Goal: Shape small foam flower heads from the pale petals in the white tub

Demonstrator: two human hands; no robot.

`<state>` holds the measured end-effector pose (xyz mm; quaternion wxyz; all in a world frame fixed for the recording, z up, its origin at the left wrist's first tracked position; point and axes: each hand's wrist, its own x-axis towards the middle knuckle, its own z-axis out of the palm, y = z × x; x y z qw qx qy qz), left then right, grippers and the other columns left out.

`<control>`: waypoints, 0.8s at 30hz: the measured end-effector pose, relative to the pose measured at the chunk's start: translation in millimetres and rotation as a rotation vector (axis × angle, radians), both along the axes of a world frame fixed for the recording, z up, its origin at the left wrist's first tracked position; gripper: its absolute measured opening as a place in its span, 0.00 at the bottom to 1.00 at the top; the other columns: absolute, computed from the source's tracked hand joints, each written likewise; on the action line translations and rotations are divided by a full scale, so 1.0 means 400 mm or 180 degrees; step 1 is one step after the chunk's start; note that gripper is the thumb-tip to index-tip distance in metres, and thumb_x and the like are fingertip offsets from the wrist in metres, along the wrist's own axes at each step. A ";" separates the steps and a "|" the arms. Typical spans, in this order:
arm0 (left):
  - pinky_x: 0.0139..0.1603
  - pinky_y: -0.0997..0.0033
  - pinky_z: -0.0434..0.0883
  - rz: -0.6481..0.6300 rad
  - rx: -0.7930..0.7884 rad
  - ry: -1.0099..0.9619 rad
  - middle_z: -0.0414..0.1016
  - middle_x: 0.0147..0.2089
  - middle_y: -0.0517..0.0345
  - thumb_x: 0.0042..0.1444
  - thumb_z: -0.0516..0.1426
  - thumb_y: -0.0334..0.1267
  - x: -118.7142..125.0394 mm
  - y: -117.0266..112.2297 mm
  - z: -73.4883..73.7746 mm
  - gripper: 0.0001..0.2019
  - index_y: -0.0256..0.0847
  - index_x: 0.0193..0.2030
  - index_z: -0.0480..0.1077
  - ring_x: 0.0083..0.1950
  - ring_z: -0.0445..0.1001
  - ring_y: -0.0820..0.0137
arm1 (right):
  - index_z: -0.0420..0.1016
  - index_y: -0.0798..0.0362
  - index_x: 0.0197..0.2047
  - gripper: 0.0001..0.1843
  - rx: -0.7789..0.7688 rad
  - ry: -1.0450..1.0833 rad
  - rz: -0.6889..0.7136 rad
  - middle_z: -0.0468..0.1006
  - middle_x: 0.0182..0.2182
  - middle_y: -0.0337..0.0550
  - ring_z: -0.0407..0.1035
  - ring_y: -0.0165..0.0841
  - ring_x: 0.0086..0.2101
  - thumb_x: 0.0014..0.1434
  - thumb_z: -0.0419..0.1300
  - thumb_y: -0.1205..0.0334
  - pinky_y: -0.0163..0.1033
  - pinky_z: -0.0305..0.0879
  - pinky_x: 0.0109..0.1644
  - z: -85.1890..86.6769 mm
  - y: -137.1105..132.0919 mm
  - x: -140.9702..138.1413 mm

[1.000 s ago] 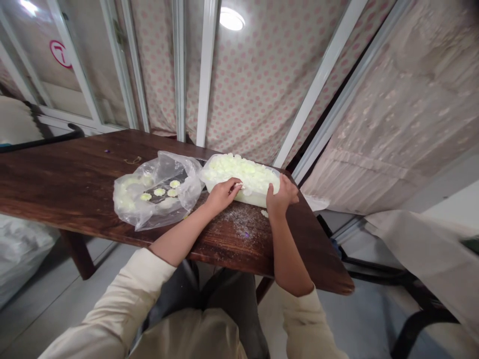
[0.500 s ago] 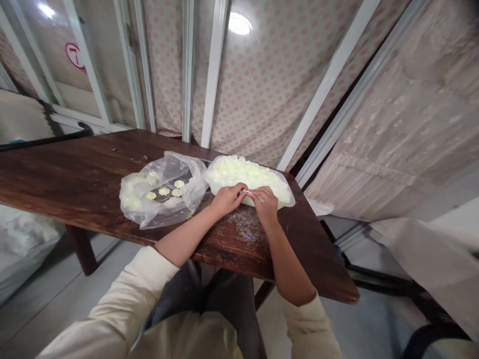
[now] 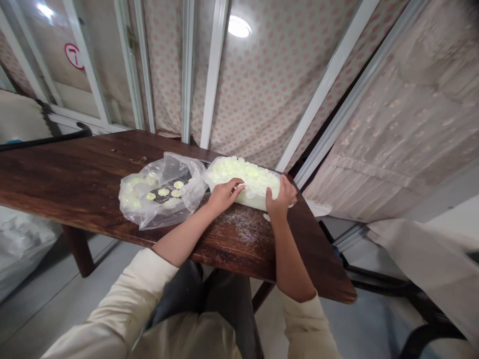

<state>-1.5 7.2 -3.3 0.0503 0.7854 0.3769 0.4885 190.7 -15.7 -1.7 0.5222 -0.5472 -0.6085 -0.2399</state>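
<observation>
One sign only: red ring (image 3: 74, 56) on the window pane (image 3: 98, 75), upper left, with a red mark inside like a "T" or a reversed "7". Cannot tell which. No other text readable anywhere in view.

The left hand (image 3: 223, 195) pinched a small pale piece (image 3: 241, 187) at the flower-filled tub (image 3: 243, 180); the right hand (image 3: 281, 199) gripped the tub's right end, with the plastic bag (image 3: 160, 192) left of both.

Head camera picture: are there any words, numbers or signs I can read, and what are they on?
"T", perhaps, too blurred to be sure: one red mark inside the red round sign on the window pane.
No writing shows on the plastic bag or the tub.
</observation>
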 end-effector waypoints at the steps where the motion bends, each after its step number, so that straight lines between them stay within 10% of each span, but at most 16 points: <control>1: 0.32 0.75 0.64 -0.0047 -0.0014 0.0038 0.75 0.33 0.59 0.58 0.48 0.46 0.000 0.000 -0.001 0.14 0.41 0.43 0.65 0.31 0.73 0.72 | 0.60 0.54 0.58 0.27 -0.0090 -0.0273 0.0253 0.63 0.55 0.52 0.53 0.44 0.54 0.56 0.51 0.56 0.56 0.49 0.55 0.002 -0.007 -0.010; 6: 0.32 0.75 0.63 -0.0267 0.0039 0.0353 0.72 0.30 0.60 0.58 0.47 0.43 0.002 -0.001 -0.006 0.11 0.40 0.40 0.64 0.29 0.71 0.73 | 0.72 0.47 0.47 0.15 -0.0484 -0.0803 0.1263 0.74 0.42 0.43 0.62 0.35 0.46 0.58 0.50 0.59 0.46 0.57 0.50 -0.008 -0.014 -0.063; 12: 0.29 0.75 0.62 -0.0247 0.0084 0.0458 0.71 0.28 0.61 0.59 0.46 0.45 0.007 -0.007 -0.005 0.13 0.41 0.42 0.64 0.26 0.69 0.73 | 0.74 0.52 0.30 0.11 -0.0286 -0.0358 0.1414 0.73 0.26 0.41 0.64 0.32 0.32 0.58 0.53 0.58 0.40 0.62 0.38 -0.012 0.001 -0.063; 19: 0.30 0.75 0.62 -0.0080 -0.0008 0.0232 0.73 0.29 0.60 0.59 0.46 0.45 0.008 -0.005 -0.002 0.13 0.41 0.42 0.65 0.27 0.70 0.72 | 0.68 0.53 0.22 0.16 0.0112 0.0065 0.0604 0.70 0.22 0.40 0.63 0.32 0.29 0.55 0.54 0.52 0.41 0.60 0.39 0.001 0.001 -0.024; 24: 0.30 0.75 0.63 -0.0071 -0.0090 0.0085 0.74 0.31 0.60 0.58 0.47 0.45 0.005 0.000 -0.003 0.12 0.41 0.42 0.64 0.28 0.71 0.73 | 0.66 0.56 0.51 0.24 0.0274 0.0173 -0.0558 0.72 0.43 0.53 0.61 0.44 0.45 0.54 0.52 0.51 0.52 0.54 0.49 0.004 0.003 0.026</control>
